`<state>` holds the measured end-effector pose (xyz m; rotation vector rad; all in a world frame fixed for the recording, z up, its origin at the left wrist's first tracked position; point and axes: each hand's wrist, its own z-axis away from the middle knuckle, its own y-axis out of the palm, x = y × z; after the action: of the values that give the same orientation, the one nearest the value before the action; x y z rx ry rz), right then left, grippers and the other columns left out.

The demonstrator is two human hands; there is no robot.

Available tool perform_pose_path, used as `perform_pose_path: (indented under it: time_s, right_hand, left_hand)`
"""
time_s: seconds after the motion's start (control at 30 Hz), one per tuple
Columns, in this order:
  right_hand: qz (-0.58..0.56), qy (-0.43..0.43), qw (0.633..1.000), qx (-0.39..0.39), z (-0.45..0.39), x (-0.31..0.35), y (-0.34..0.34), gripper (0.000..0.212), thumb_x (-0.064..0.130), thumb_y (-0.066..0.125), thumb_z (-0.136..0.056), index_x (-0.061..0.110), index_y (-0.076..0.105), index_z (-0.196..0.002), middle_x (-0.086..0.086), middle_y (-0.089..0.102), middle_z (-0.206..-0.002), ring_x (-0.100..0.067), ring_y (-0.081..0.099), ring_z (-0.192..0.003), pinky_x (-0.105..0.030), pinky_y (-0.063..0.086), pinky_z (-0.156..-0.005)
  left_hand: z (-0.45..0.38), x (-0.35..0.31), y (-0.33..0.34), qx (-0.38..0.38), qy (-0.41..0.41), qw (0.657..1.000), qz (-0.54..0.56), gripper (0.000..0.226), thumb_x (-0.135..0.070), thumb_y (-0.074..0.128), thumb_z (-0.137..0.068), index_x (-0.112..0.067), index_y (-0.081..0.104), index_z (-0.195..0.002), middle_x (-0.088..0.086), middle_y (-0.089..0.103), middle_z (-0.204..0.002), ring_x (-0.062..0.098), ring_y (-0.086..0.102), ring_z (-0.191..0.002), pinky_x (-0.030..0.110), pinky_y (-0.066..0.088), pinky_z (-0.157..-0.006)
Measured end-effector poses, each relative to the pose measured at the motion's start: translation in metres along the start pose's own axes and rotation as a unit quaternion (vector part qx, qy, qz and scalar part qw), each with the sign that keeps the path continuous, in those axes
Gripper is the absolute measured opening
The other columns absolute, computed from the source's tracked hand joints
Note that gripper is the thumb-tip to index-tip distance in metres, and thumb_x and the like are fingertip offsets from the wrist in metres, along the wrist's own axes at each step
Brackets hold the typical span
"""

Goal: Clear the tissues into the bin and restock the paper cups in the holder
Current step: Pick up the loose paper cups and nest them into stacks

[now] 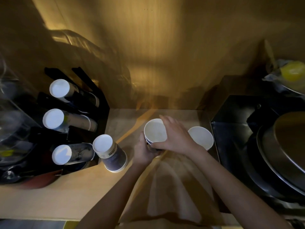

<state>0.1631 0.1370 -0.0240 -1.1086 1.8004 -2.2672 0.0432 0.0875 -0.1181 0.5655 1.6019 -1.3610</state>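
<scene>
Counter [49, 200]: both hands grip cup stack [155, 133]; print illegible.

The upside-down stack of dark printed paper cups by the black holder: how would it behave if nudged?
The upside-down stack of dark printed paper cups probably slides easily, since paper cups are light. It leans in this view, so a high push may tip it. Tipped, its tapered shape would likely roll in a curve.

Setting: drinks station, café or pantry type. Evidence: black cup holder [92, 113] stocked with paper cup stacks [57, 119], wooden counter [66, 195], stacked metal pans [283, 156] at right.
</scene>
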Motion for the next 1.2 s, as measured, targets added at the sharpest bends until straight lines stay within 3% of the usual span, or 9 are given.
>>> perform_pose_path:
  time_s: [0.17, 0.37, 0.47, 0.67, 0.93, 1.0, 1.1, 1.2]
  right_hand:
    - [0.026, 0.014, 0.999, 0.018, -0.005, -0.009, 0.011, 0.081, 0.051, 0.070, -0.066, 0.014, 0.040, -0.131, -0.005, 0.045, -0.130, -0.024, 0.041, -0.120, -0.035, 0.035, -0.097]
    - [-0.019, 0.030, 0.999, 0.032, -0.004, -0.011, 0.017, 0.088, 0.050, 0.069, -0.068, 0.012, 0.032, -0.138, -0.004, 0.037, -0.137, -0.022, 0.039, -0.125, -0.035, 0.041, -0.097]
    - [-0.047, 0.047, 0.997, 0.035, -0.004, -0.011, 0.016, 0.086, 0.049, 0.073, -0.065, 0.015, 0.036, -0.135, -0.001, 0.038, -0.132, -0.022, 0.047, -0.118, -0.038, 0.046, -0.092]
    - [-0.066, 0.065, 0.995, 0.035, -0.002, -0.009, 0.017, 0.091, 0.046, 0.074, -0.066, 0.016, 0.029, -0.139, -0.001, 0.034, -0.138, -0.023, 0.047, -0.120, -0.039, 0.045, -0.094]
    - [-0.069, 0.075, 0.994, 0.040, 0.004, -0.008, 0.022, 0.093, 0.049, 0.072, -0.068, 0.017, 0.025, -0.141, -0.002, 0.032, -0.143, -0.023, 0.041, -0.127, -0.042, 0.042, -0.099]
    - [-0.053, 0.073, 0.995, 0.037, 0.002, -0.008, 0.022, 0.095, 0.051, 0.071, -0.069, 0.014, 0.023, -0.142, -0.006, 0.034, -0.145, -0.025, 0.035, -0.131, -0.041, 0.037, -0.104]
    - [-0.005, 0.052, 0.999, 0.012, 0.001, -0.001, 0.020, 0.091, 0.053, 0.063, -0.076, 0.010, 0.020, -0.144, -0.009, 0.032, -0.148, -0.027, 0.027, -0.135, -0.039, 0.027, -0.108]
    - [0.040, -0.017, 0.999, -0.015, -0.001, 0.016, 0.021, 0.074, 0.043, 0.058, -0.081, 0.011, 0.027, -0.140, -0.008, 0.034, -0.146, -0.025, 0.024, -0.136, -0.037, 0.023, -0.110]
  left_hand:
    - [0.000, 0.002, 0.000, 0.000, -0.003, 1.000, -0.003, 0.083, -0.013, 0.089, -0.049, -0.007, 0.044, -0.119, 0.007, 0.057, -0.111, 0.018, 0.054, -0.098, 0.017, 0.034, -0.068]
    - [-0.001, 0.002, -0.001, 0.001, 0.004, 1.000, -0.008, 0.083, -0.012, 0.088, -0.050, -0.005, 0.043, -0.120, 0.011, 0.057, -0.113, 0.016, 0.050, -0.096, 0.016, 0.030, -0.064]
    - [-0.001, 0.002, -0.001, 0.008, 0.006, 1.000, -0.010, 0.084, -0.012, 0.088, -0.051, -0.006, 0.042, -0.121, 0.008, 0.056, -0.114, 0.011, 0.046, -0.096, 0.017, 0.032, -0.067]
    - [0.000, 0.002, -0.002, 0.018, 0.000, 1.000, 0.002, 0.084, -0.011, 0.087, -0.051, -0.008, 0.040, -0.121, 0.010, 0.053, -0.116, 0.026, 0.053, -0.107, 0.028, 0.042, -0.079]
    - [0.005, -0.002, -0.013, 0.081, -0.037, 0.996, 0.004, 0.096, -0.015, 0.086, -0.055, -0.016, 0.031, -0.134, -0.001, 0.049, -0.123, 0.013, 0.046, -0.110, 0.023, 0.038, -0.084]
    - [0.007, 0.000, -0.023, 0.107, -0.054, 0.993, -0.004, 0.089, -0.019, 0.083, -0.060, -0.015, 0.033, -0.134, 0.004, 0.051, -0.129, 0.019, 0.049, -0.116, 0.032, 0.044, -0.092]
    - [0.017, 0.004, -0.045, 0.154, -0.104, 0.983, -0.007, 0.059, -0.019, 0.071, -0.075, -0.011, 0.045, -0.127, 0.008, 0.055, -0.123, 0.022, 0.054, -0.114, 0.036, 0.047, -0.096]
    - [0.035, 0.022, -0.064, 0.176, -0.133, 0.975, 0.025, 0.030, -0.011, 0.064, -0.081, -0.008, 0.057, -0.110, 0.007, 0.062, -0.104, 0.013, 0.060, -0.090, 0.026, 0.053, -0.082]
